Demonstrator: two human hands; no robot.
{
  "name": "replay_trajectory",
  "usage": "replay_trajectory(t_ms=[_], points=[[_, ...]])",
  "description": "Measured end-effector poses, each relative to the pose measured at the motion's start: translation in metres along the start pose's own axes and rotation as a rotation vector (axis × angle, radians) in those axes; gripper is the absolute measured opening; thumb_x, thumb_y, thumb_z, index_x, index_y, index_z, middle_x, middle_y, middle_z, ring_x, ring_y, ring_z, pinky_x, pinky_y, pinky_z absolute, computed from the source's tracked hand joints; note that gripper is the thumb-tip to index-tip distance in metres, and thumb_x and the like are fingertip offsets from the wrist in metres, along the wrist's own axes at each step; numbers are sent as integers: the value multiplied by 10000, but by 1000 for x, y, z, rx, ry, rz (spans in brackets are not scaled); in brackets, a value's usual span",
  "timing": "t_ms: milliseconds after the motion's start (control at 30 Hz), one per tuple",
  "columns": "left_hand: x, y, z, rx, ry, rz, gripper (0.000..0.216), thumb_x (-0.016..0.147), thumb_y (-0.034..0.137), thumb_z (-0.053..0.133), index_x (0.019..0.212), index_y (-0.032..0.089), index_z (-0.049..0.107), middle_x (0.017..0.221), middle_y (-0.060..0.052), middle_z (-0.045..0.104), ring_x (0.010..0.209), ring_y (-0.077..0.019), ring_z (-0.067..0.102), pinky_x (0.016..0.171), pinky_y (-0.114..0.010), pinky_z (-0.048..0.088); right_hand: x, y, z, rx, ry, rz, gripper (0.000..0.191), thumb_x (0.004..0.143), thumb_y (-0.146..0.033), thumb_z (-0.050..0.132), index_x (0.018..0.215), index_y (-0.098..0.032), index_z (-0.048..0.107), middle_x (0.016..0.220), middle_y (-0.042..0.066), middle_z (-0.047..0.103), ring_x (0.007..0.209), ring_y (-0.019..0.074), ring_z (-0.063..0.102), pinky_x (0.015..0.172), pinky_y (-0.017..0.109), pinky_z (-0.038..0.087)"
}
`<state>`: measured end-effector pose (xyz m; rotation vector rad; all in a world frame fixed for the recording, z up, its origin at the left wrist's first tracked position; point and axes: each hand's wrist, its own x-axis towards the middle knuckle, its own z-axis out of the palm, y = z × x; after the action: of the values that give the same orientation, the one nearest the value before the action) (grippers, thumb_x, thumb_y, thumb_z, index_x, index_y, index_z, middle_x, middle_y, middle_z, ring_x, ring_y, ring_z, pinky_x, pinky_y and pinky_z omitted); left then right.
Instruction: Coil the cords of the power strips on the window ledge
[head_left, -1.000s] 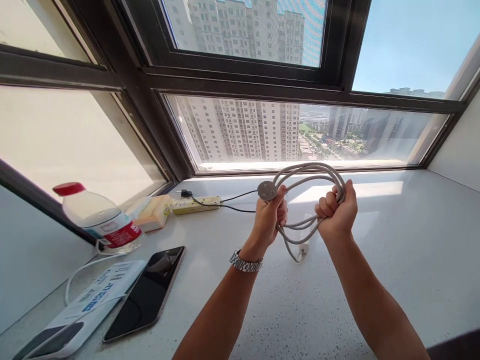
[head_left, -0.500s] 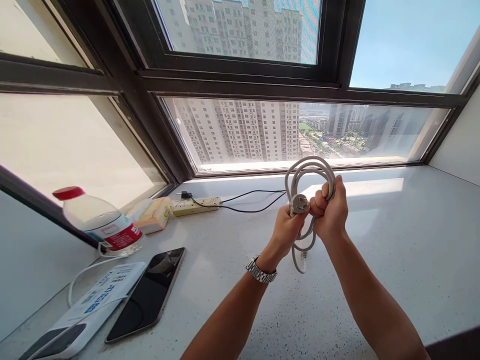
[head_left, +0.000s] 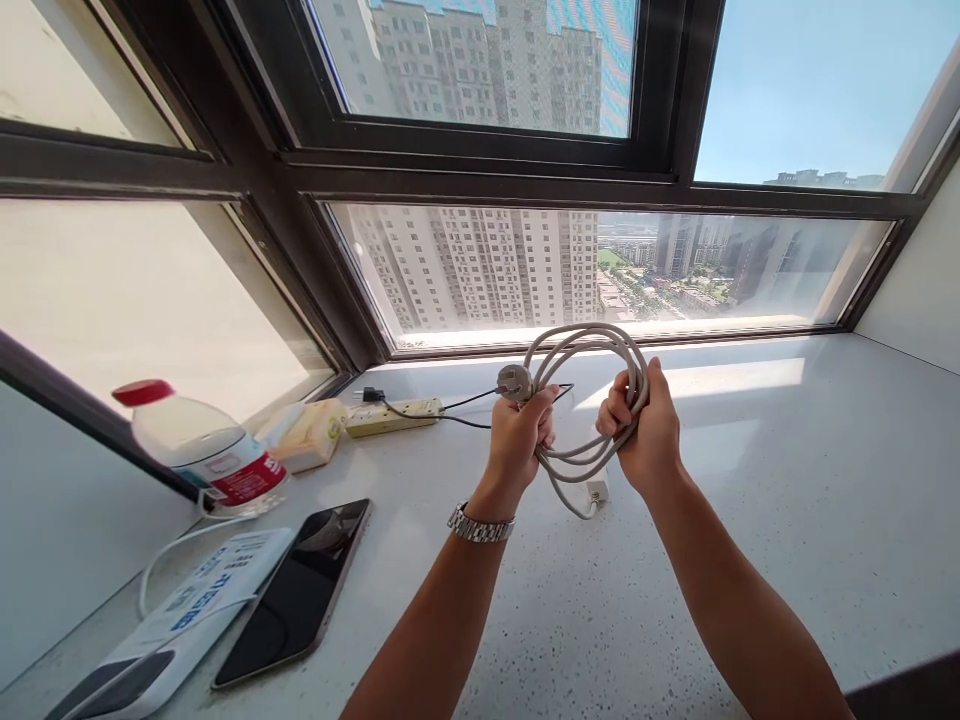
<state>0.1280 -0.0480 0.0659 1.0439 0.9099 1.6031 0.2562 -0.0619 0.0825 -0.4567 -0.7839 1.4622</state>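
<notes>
A light grey power cord [head_left: 581, 459] hangs in round coils between my two hands, above the white speckled sill. My left hand [head_left: 517, 435], with a metal watch on the wrist, is closed around the left side of the coils. Its round plug [head_left: 514, 382] sticks up over that thumb, prongs facing me. My right hand [head_left: 641, 430] grips the right side of the loops, thumb up. Below the coils, the cord's lower end runs into a white block [head_left: 598, 487], partly hidden behind the loops.
Behind my left hand lies a cream power strip [head_left: 397, 416] with a thin black cable [head_left: 450, 419]. Farther left are a tissue pack [head_left: 311, 436] and a red-capped bottle [head_left: 202, 450]. A dark phone [head_left: 296, 590] rests beside a white printed box [head_left: 187, 610]. Windows [head_left: 480, 265] border the back.
My hands have moved apart, the left one going left with the plug. The coils have opened into a wider loop, and the white block below shows more clearly.
</notes>
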Motion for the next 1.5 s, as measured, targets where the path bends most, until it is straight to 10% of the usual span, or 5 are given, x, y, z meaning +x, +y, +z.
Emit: replay_trajectory(t_ms=[467, 867, 1100, 1233, 1500], points=[[23, 1, -29, 131, 411, 391, 298, 619, 229, 742, 873, 190, 590, 744, 38, 618, 625, -97, 616, 557, -199, 550, -20, 27, 18, -130, -292, 105, 530, 722, -687, 600, 598, -178, 520, 360, -86, 345, 336, 42, 237, 391, 205, 198], [33, -6, -41, 256, 396, 560, 119, 690, 221, 677, 690, 146, 584, 550, 46, 544, 489, -87, 539, 489, -196, 473, -28, 37, 20, -261, -363, -3, 585, 808, -704, 482, 574, -170, 530, 398, -37, 438, 348, 82, 390, 395, 231, 319], [16, 14, -25, -179, 164, 395, 373, 692, 270, 721, 572, 175, 381, 449, 100, 305, 354, -23, 274, 347, -152, 235, -19, 54, 6, -608, -170, -477, 469, 878, -617, 440, 968, -198, 632, 1017, 78, 632, 962, 199, 581, 819, 342, 462], [-1, 31, -15, -342, -9, 315, 427, 648, 258, 767, 570, 166, 357, 488, 94, 278, 356, -10, 250, 350, -144, 237, -8, 63, -3, -741, -418, -207, 603, 761, -607, 628, 1194, -199, 532, 1184, 99, 582, 1081, 232, 546, 921, 394, 423], [-16, 58, -22, -437, -98, 390, 325, 762, 299, 729, 647, 163, 456, 497, 89, 285, 359, -23, 276, 345, -126, 261, 4, 62, -19, -816, -1003, 481, 520, 687, -651, 662, 789, -143, 624, 531, -55, 483, 488, 84, 485, 500, 222, 408]])
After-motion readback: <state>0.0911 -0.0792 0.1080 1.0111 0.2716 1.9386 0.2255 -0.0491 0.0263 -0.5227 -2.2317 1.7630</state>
